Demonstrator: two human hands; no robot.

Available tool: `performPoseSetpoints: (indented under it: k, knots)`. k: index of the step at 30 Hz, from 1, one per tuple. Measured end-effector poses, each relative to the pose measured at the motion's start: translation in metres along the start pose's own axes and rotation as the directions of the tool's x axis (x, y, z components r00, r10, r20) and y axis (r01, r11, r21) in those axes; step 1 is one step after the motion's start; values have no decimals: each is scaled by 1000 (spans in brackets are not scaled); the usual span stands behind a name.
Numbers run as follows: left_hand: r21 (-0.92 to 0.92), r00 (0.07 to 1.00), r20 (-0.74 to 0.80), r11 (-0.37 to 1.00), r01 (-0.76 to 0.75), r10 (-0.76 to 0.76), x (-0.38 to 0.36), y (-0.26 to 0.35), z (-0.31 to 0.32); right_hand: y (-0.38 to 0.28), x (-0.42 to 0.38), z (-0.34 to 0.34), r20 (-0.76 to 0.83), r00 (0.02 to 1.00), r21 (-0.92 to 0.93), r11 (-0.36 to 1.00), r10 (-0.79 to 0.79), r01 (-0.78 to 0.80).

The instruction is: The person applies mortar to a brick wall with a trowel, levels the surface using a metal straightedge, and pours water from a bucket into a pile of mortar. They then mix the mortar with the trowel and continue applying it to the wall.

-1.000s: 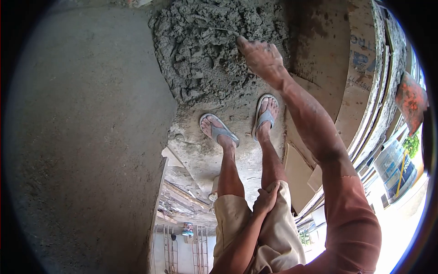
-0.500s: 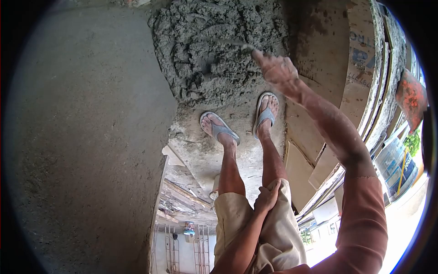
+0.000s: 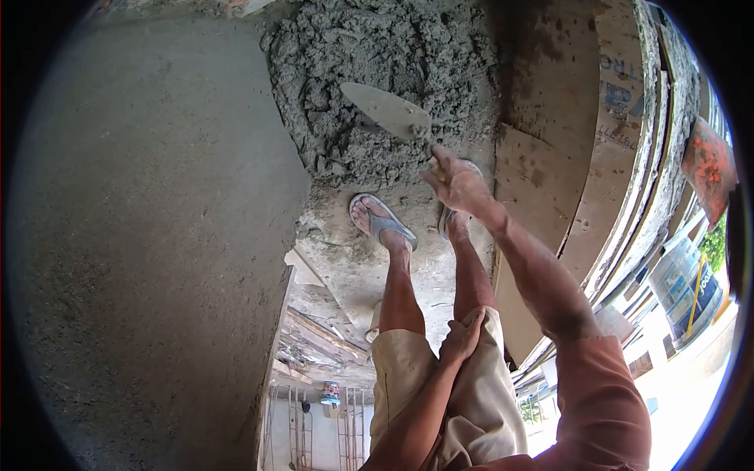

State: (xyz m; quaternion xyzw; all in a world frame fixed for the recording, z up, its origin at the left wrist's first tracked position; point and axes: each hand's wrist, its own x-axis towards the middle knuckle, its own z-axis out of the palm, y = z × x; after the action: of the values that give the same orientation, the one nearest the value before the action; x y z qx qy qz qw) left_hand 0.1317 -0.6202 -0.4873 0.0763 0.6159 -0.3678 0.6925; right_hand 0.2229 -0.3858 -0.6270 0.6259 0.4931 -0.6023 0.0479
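Note:
My right hand is closed round the handle of a trowel. Its pointed blade, smeared with grey, is held flat over the heap of wet mortar, tip towards the left. That hand and wrist cover most of my right foot in its sandal. My left hand rests on my right leg at the hem of the beige shorts, thumb apart from the fingers, holding no tool.
Left of the mortar stretches a grey cement-coated surface. My left foot stands just below the heap. Stacked boards line the right side, with a bucket beyond them. Wood scraps lie behind my legs.
My right hand has drawn back towards my feet and lifted the trowel out of the mortar, so its blade now shows whole. My left hand stays on the leg.

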Motion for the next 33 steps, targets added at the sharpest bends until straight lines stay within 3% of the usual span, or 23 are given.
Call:
performPoseSetpoints:
  k: [1, 3, 5, 6, 8, 9, 11, 12, 14, 16, 18, 20, 21, 22, 25, 27, 29, 30, 33]
  knots:
    - [-5, 1000, 6, 1000, -1, 1, 0, -1, 0, -9, 1, 19, 136, 988, 325, 939, 67, -108]
    - [-2, 1000, 3, 1000, 2, -2, 7, -6, 0, -19, 13, 87, 312, 950, 714, 662, -11, -227]
    - [15, 995, 24, 995, -98, 98, 25, -27, 9, -33, 23, 129, 514, 853, 855, 133, -88, -501]
    - [19, 996, 20, 996, -92, 92, 52, -52, 22, -30, 25, 128, 514, 853, 855, 127, -93, -502]
    - [26, 960, 81, 962, -272, 270, 97, -93, 39, -16, 27, 116, 443, 896, 883, 155, 36, -443]
    - [28, 960, 73, 961, -274, 271, 76, -70, 23, -7, 25, 101, 407, 904, 873, 235, 132, -428]
    - [-9, 1000, 12, 1000, -27, 27, -6, -3, -11, 24, 32, 77, 427, 894, 896, 67, 135, -438]
    - [-8, 999, 12, 999, -35, 35, -5, -1, -11, 33, 37, 65, 421, 897, 899, 72, 136, -433]
    - [11, 1000, -3, 1000, -24, 24, -6, 0, -11, 39, 41, 51, 355, 935, 928, -128, 16, -351]
    - [-6, 999, 3, 999, -39, 39, 2, -3, -5, 17, 42, 53, 339, 941, 930, -149, 5, -335]
    - [-19, 999, -2, 999, -36, 36, 29, -31, 7, -13, 39, 68, 236, 953, 877, -382, -187, -292]
    - [92, 944, 17, 939, -330, 330, 76, -75, 31, -39, 39, 79, 226, 877, 854, -347, -423, -387]
    - [88, 950, 56, 946, -312, 308, 69, -73, 26, -53, 42, 80, 336, 840, 835, -277, -425, -475]
    - [89, 949, 59, 945, -315, 311, 70, -73, 27, -60, 54, 89, 353, 824, 879, -145, -444, -455]
    - [23, 948, 20, 948, -318, 317, 58, -70, 24, -47, 101, 86, 360, 912, 905, -164, -195, -392]
    - [-27, 997, -7, 997, -74, 74, 18, -28, -2, -29, 101, 60, 272, 960, 956, -94, -70, -278]
    - [-31, 999, 4, 998, -48, 48, 5, -15, -10, 3, 82, 42, 177, 984, 974, -140, -34, -180]
    - [-20, 999, 11, 999, -32, 32, -1, -9, -12, 15, 73, 35, 221, 968, 929, -276, -116, -245]
    - [-30, 999, -10, 999, -35, 35, -3, -7, -9, 15, 31, 22, 216, 951, 904, -324, -220, -281]
